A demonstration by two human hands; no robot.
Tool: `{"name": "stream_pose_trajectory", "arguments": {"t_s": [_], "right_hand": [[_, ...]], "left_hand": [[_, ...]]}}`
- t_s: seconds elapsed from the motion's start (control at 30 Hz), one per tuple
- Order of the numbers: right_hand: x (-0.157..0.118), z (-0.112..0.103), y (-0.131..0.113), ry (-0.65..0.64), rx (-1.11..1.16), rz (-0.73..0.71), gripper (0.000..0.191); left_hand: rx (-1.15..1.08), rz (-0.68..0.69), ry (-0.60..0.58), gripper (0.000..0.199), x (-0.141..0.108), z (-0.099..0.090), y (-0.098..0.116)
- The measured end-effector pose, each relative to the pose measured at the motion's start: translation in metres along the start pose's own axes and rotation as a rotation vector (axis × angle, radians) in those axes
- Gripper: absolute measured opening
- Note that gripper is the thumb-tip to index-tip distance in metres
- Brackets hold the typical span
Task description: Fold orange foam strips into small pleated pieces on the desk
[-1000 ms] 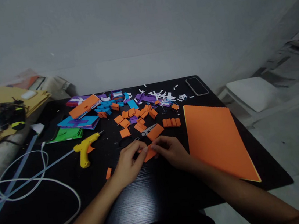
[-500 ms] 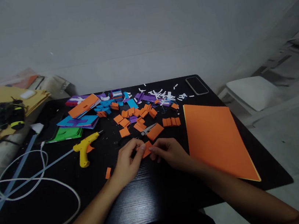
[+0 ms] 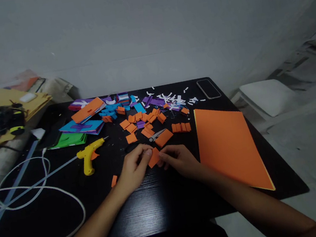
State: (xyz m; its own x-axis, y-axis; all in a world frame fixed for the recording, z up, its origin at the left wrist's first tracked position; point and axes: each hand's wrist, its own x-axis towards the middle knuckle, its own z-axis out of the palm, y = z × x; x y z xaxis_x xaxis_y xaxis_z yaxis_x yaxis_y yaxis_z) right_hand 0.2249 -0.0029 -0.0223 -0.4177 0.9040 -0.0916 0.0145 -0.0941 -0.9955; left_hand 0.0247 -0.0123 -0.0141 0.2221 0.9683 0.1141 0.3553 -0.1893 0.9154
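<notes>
A small orange paper piece (image 3: pixel 153 158) is held between my two hands, over the front middle of the black table. My left hand (image 3: pixel 135 165) pinches its left side between thumb and fingers. On its right side, my right hand (image 3: pixel 179 160) grips the edge, with the fingertips partly hidden behind the thumb. Just beyond the hands lie scissors (image 3: pixel 157 135), their blades partly under an orange paper rectangle (image 3: pixel 164 137). Several small folded orange papers (image 3: pixel 131 128) are scattered behind them, and a row of folded orange pieces (image 3: pixel 181 127) sits to the right.
A yellow glue gun (image 3: pixel 88 155) lies left, with a white cable (image 3: pixel 79 208) looping nearby. Large orange sheets (image 3: pixel 223 144) cover the table's right side. Coloured paper stacks (image 3: pixel 81 127), white scraps (image 3: pixel 170 99) and a phone (image 3: pixel 208 89) are at the back. A white stool (image 3: pixel 265 95) stands right.
The orange piece between my hands has turned slightly and now shows more of its face. Both hands stay in nearly the same place, and the view has shifted a little.
</notes>
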Motion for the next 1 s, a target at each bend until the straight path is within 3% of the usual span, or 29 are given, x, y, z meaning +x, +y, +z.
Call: {"name": "stream_pose_trajectory", "arguments": {"t_s": [0.23, 0.47, 0.73, 0.9, 1.0], "right_hand": [[0.008, -0.002, 0.008, 0.041, 0.210, 0.074, 0.040], [0.008, -0.003, 0.008, 0.028, 0.378, 0.194, 0.027], [0.007, -0.004, 0.006, 0.033, 0.294, 0.137, 0.041], [0.008, -0.003, 0.007, 0.147, 0.121, 0.047, 0.033], [0.011, -0.006, 0.009, 0.199, 0.174, 0.067, 0.035]], "left_hand": [[-0.051, -0.066, 0.014, 0.033, 0.002, 0.000, -0.006], [-0.113, -0.069, 0.021, 0.028, 0.003, 0.005, -0.006], [-0.163, -0.116, 0.041, 0.025, 0.005, 0.006, -0.006], [-0.175, -0.148, 0.012, 0.027, 0.004, 0.007, -0.007], [-0.184, -0.157, -0.012, 0.029, 0.003, 0.008, -0.009]]}}
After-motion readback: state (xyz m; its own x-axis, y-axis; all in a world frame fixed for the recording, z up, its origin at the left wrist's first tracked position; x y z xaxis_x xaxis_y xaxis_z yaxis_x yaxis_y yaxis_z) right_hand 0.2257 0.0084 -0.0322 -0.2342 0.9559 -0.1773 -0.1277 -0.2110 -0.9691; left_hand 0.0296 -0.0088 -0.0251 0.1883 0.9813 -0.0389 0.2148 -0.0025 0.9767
